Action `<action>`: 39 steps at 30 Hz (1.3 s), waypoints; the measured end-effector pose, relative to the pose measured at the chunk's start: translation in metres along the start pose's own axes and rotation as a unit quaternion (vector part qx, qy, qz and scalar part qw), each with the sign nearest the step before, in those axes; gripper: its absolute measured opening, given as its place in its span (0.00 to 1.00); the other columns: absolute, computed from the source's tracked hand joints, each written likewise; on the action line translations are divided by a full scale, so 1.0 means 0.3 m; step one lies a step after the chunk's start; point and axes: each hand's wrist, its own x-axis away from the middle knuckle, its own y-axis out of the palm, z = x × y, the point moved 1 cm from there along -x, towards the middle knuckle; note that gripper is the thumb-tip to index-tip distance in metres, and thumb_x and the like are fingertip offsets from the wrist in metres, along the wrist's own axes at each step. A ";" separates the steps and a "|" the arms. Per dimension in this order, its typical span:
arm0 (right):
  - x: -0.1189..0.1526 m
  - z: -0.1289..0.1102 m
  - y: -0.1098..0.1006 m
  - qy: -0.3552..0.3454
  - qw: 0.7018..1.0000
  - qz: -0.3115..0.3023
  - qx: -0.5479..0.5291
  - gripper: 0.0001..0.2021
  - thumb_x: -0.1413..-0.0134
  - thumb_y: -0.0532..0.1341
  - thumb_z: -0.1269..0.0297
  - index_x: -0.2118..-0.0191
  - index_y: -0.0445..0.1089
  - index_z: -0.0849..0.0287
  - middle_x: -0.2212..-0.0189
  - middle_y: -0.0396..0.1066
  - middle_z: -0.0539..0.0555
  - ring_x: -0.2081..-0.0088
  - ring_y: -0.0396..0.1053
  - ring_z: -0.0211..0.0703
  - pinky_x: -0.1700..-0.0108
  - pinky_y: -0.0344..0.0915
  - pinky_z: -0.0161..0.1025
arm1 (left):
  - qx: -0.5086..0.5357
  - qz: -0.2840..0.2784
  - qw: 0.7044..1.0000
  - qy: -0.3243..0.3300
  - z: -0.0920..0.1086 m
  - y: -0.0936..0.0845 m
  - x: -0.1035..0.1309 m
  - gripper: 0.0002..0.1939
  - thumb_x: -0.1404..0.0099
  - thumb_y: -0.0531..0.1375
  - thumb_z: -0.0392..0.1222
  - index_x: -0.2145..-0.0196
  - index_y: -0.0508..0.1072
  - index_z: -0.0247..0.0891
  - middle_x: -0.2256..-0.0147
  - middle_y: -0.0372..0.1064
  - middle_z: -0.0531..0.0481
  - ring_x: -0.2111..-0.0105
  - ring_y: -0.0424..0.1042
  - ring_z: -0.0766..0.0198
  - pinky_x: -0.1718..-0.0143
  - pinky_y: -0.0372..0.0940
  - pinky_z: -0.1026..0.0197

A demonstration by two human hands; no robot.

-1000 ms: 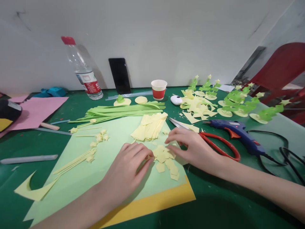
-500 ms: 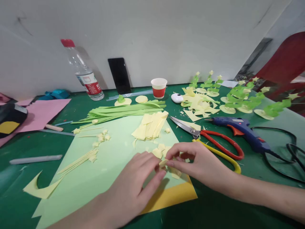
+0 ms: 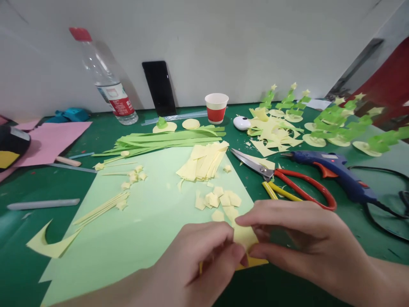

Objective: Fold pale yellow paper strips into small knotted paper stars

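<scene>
A pale yellow paper piece [image 3: 244, 237] is between my two hands, low over the front edge of the light green paper sheet [image 3: 143, 226]. My left hand [image 3: 204, 258] is closed, thumb and index finger pinching the piece's left side. The fingers of my right hand [image 3: 297, 243] grip its right side from above and below. Just beyond lie several small folded yellow paper pieces [image 3: 218, 198]. Behind them is a pile of yellow paper strips [image 3: 204, 161]. Small paper stars [image 3: 134, 175], some on thin stems, lie to the left.
Red-and-yellow-handled scissors [image 3: 265, 170] and a blue glue gun [image 3: 335, 170] with its cord lie right. Green strips [image 3: 159, 143], a paper cup [image 3: 216, 108], a phone [image 3: 159, 87] and a bottle [image 3: 111, 89] stand or lie behind. Paper star plants [image 3: 338, 123] occupy the back right.
Both hands have come nearer and to the right. A wider part of the yellow paper now shows between them, and the small folded pieces are more uncovered. The view has shifted slightly.
</scene>
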 end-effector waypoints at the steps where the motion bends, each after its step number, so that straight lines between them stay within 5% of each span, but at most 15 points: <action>1: 0.000 -0.003 0.000 -0.008 1.000 0.017 0.009 0.07 0.50 0.62 0.75 0.62 0.71 0.63 0.72 0.75 0.52 0.76 0.70 0.32 0.72 0.69 0.25 | -0.003 0.012 1.000 0.015 -0.003 0.001 0.001 0.14 0.37 0.47 0.44 0.79 0.58 0.39 0.81 0.54 0.57 0.81 0.54 0.70 0.81 0.53 0.69; 6: -0.007 -0.009 0.004 -0.008 0.999 0.012 0.030 0.06 0.48 0.60 0.74 0.63 0.71 0.65 0.72 0.76 0.52 0.77 0.71 0.31 0.74 0.69 0.21 | 0.070 -0.007 0.997 0.004 -0.017 0.004 0.005 0.13 0.35 0.47 0.40 0.77 0.63 0.39 0.78 0.60 0.56 0.78 0.60 0.71 0.77 0.58 0.72; 12: -0.005 -0.002 0.006 -0.007 1.000 0.002 0.026 0.14 0.53 0.63 0.79 0.59 0.70 0.60 0.70 0.75 0.48 0.73 0.72 0.30 0.71 0.68 0.18 | 0.193 -0.064 0.977 -0.065 -0.041 0.008 0.006 0.13 0.33 0.49 0.43 0.72 0.68 0.40 0.75 0.62 0.58 0.77 0.56 0.74 0.79 0.53 0.75; 20: -0.015 -0.002 -0.009 -0.020 0.999 -0.024 0.014 0.12 0.54 0.66 0.74 0.61 0.71 0.59 0.73 0.74 0.48 0.74 0.71 0.30 0.70 0.68 0.19 | 0.284 -0.042 0.953 -0.101 -0.037 0.017 0.008 0.12 0.35 0.54 0.46 0.73 0.69 0.40 0.76 0.61 0.58 0.74 0.59 0.73 0.71 0.57 0.74; 24: -0.012 0.000 -0.002 0.007 0.999 -0.034 0.012 0.09 0.53 0.65 0.72 0.62 0.72 0.64 0.74 0.74 0.50 0.75 0.72 0.31 0.70 0.68 0.19 | 0.164 -0.016 0.983 -0.077 -0.029 0.007 0.013 0.14 0.34 0.50 0.45 0.74 0.66 0.40 0.75 0.61 0.56 0.73 0.61 0.70 0.73 0.58 0.72; 27: -0.015 0.000 0.003 0.018 0.999 -0.029 0.027 0.08 0.51 0.64 0.73 0.62 0.72 0.65 0.72 0.75 0.50 0.75 0.72 0.31 0.70 0.69 0.20 | -0.019 0.015 0.998 0.050 -0.018 -0.011 0.015 0.10 0.34 0.50 0.41 0.72 0.64 0.40 0.75 0.61 0.56 0.75 0.62 0.69 0.75 0.59 0.71; 32: -0.011 -0.008 -0.005 0.016 0.998 -0.034 0.047 0.07 0.48 0.62 0.68 0.62 0.72 0.64 0.73 0.75 0.52 0.72 0.73 0.35 0.71 0.70 0.22 | -0.252 0.062 0.943 0.210 -0.017 -0.032 0.020 0.11 0.31 0.46 0.41 0.70 0.62 0.39 0.75 0.64 0.55 0.78 0.64 0.70 0.77 0.59 0.70; 39: -0.011 -0.018 -0.002 -0.019 0.995 -0.047 0.087 0.10 0.44 0.59 0.63 0.63 0.72 0.65 0.74 0.75 0.53 0.74 0.73 0.35 0.72 0.70 0.23 | -0.318 0.082 0.915 0.236 -0.002 -0.047 0.015 0.14 0.30 0.46 0.41 0.70 0.65 0.37 0.78 0.65 0.56 0.81 0.63 0.72 0.79 0.58 0.71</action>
